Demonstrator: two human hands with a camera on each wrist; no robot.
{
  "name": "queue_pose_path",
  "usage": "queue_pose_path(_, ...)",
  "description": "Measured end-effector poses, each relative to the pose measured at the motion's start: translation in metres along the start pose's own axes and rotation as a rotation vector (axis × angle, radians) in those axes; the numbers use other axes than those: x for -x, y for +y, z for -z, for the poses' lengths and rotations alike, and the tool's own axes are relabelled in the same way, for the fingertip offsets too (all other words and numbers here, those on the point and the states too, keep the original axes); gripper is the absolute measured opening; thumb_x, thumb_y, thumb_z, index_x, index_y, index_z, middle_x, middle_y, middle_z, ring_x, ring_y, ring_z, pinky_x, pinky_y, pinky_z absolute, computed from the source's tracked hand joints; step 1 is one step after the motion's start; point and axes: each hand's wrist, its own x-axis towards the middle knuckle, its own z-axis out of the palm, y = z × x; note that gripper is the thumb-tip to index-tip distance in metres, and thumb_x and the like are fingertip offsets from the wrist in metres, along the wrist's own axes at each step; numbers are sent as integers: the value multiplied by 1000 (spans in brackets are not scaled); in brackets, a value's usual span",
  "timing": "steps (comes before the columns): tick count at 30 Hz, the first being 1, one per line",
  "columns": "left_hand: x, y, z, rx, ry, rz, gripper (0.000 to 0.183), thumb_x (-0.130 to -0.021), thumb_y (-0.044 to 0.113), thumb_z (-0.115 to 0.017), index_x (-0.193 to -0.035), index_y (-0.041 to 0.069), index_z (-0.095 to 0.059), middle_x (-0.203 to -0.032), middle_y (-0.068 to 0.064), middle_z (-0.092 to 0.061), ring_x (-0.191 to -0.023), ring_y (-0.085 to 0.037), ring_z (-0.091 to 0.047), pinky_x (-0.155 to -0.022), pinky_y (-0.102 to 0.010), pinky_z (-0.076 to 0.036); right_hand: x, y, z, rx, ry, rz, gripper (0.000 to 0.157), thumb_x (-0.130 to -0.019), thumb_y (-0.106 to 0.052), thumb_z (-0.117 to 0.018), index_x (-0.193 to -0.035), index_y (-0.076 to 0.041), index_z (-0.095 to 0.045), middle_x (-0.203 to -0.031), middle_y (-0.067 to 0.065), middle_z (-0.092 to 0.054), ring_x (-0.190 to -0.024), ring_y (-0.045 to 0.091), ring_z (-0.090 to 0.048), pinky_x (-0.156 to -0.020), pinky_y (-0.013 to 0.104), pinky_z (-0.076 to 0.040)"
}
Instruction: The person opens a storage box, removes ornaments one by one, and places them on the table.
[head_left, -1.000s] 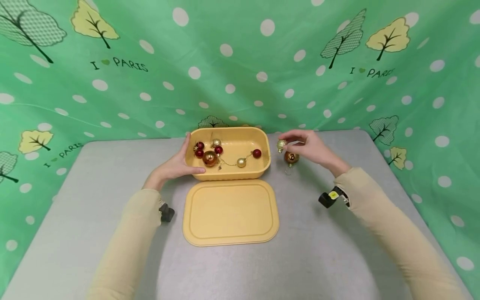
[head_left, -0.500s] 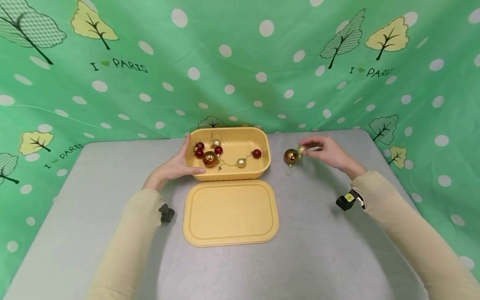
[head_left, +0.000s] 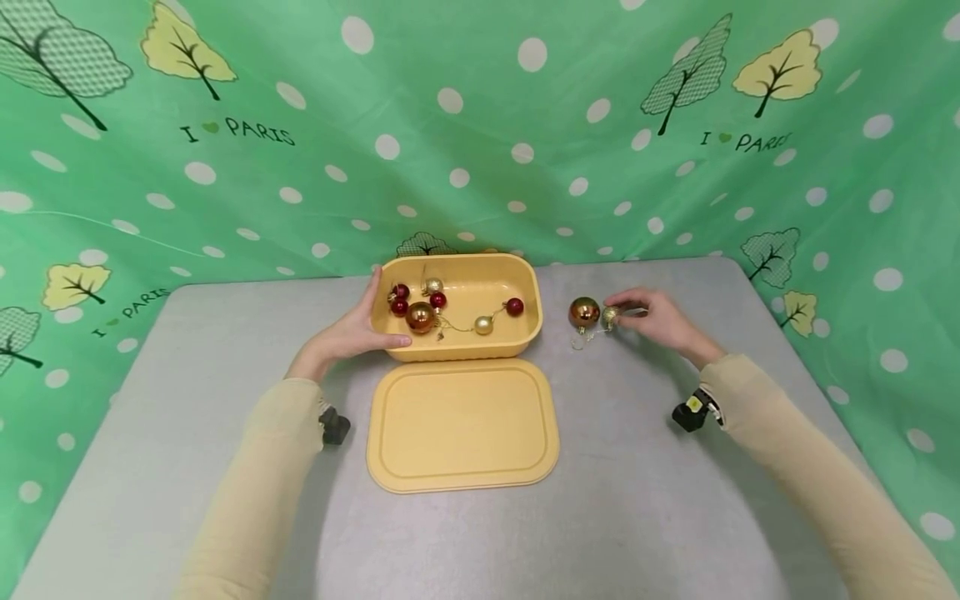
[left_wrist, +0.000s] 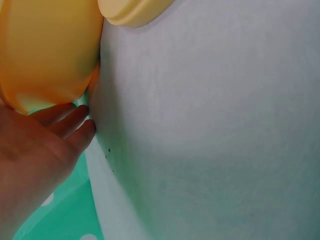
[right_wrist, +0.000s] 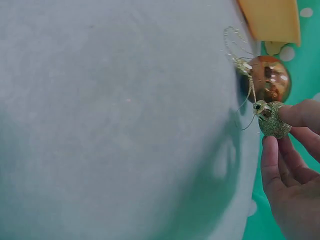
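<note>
My left hand (head_left: 347, 335) holds the left end of a yellow plastic box (head_left: 531, 292), its thumb over the front wall and its fingers along the side. Inside lie several small dark red baubles (head_left: 514, 307), a larger copper bauble (head_left: 420, 317) and small gold baubles (head_left: 483, 325). Right of the box, my right hand (head_left: 656, 321) pinches a small glittery gold bauble (right_wrist: 275, 120) between thumb and fingertips. A gold string loop hangs from its cap. Close beside it on the table is a shiny copper bauble (head_left: 584, 312) with its own loop.
A flat yellow lid (head_left: 462, 427) lies on the grey table (head_left: 630, 500) just in front of the box. Behind the table hangs a green dotted cloth (head_left: 465, 125) printed with trees, which also runs down both sides.
My right hand has carried the gold bauble from the box's right side over to the right of the copper bauble, then lower and slightly nearer. The left hand and box stay put.
</note>
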Motion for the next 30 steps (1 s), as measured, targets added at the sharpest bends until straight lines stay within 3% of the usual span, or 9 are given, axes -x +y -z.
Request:
queue_pose_path(8, 1, 0, -1, 3, 2, -2, 128, -80, 21, -80, -149, 24, 27, -156, -13, 24, -142, -41, 9, -113, -55, -1, -4, 11, -8, 29, -7, -24, 32, -88, 2, -66, -118, 10, -62, -120, 28, -58, -106, 39, -57, -92, 52, -47)
queue_pose_path(30, 0, -1, 0, -7, 1, 3, 128, -79, 20, -80, -149, 23, 27, -156, -14, 23, -142, -42, 8, -113, -55, -1, -15, 7, -19, 59, -30, -46, 31, -89, 2, -62, -119, 12, -61, -119, 30, -57, -108, 41, -55, -91, 50, -48)
